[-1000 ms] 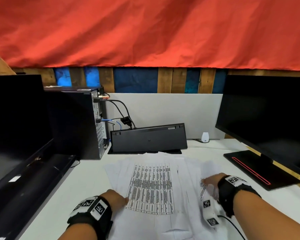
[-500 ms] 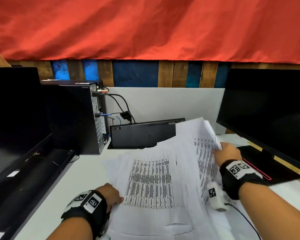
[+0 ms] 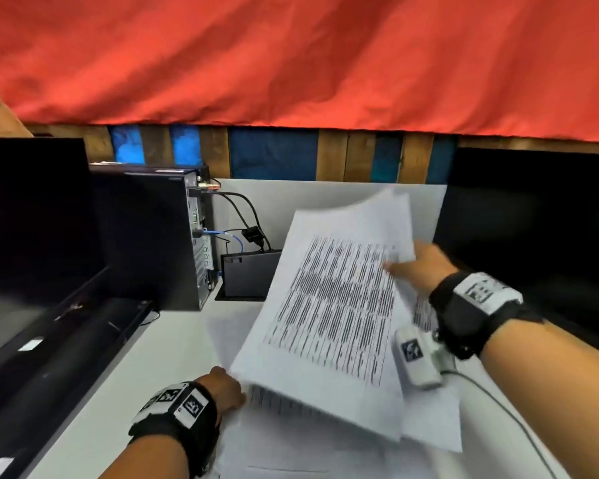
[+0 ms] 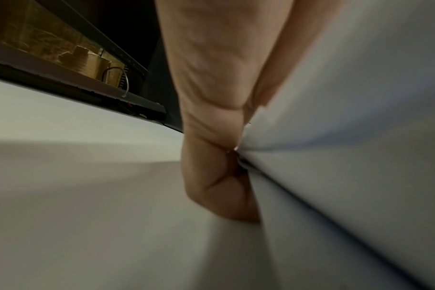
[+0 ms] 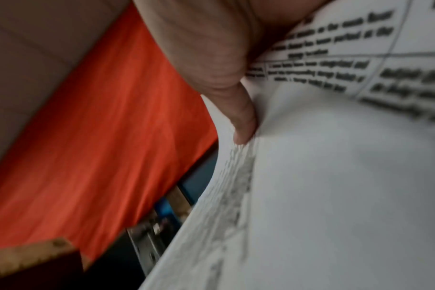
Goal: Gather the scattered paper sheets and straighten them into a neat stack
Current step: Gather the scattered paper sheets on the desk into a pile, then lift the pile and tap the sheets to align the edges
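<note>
A bundle of white printed paper sheets is raised off the white desk, tilted up toward its far right edge. My right hand grips that far right edge, thumb on top; the right wrist view shows the thumb pressed on the fanned sheet edges. My left hand holds the bundle's near left corner low over the desk, and the left wrist view shows its fingers pinching the paper. More sheets lie flat underneath.
A black computer tower and a dark monitor stand at the left. A black device with cables leans against the white back panel. Another black monitor stands at the right, close behind my right hand.
The sheets lay spread flat a second ago. My right hand took their right edge and lifted it up and away; my left hand moved from resting on the paper to holding the near corner.
</note>
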The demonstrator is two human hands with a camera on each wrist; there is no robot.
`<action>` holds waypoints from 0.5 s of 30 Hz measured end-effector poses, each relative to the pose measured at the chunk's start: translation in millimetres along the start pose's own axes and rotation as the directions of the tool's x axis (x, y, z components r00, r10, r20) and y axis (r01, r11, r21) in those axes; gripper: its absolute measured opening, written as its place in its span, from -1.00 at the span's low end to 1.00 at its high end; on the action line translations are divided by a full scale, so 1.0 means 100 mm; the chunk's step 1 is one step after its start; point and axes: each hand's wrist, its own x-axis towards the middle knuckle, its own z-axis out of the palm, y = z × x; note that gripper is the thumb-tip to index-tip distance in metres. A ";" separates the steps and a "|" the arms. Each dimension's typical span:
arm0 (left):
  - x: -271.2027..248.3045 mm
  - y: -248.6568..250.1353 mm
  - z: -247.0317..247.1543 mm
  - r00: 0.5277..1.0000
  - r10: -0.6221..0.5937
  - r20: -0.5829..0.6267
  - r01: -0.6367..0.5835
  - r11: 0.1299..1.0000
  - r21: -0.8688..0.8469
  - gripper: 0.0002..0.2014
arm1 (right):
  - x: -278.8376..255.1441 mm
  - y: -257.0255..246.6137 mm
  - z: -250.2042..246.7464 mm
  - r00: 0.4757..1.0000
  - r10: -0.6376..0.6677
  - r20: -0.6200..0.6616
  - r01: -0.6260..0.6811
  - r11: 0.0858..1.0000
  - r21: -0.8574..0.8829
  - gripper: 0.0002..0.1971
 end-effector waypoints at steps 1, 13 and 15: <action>-0.03 -0.02 -0.02 1.000 0.001 -0.001 -0.001 1.000 0.003 -0.30 | -0.01 0.15 0.16 0.997 0.051 0.056 -0.049 0.998 -0.040 -0.62; 0.01 0.07 0.01 0.997 -0.075 0.003 0.072 0.943 -0.325 -0.08 | -0.32 1.00 0.74 0.868 0.495 0.033 -0.393 0.727 -0.563 -0.14; -0.04 0.14 0.00 0.997 -0.073 -0.021 0.066 0.967 -0.247 -0.25 | -0.39 1.07 0.62 0.873 0.483 0.077 -0.321 0.684 -0.655 -0.37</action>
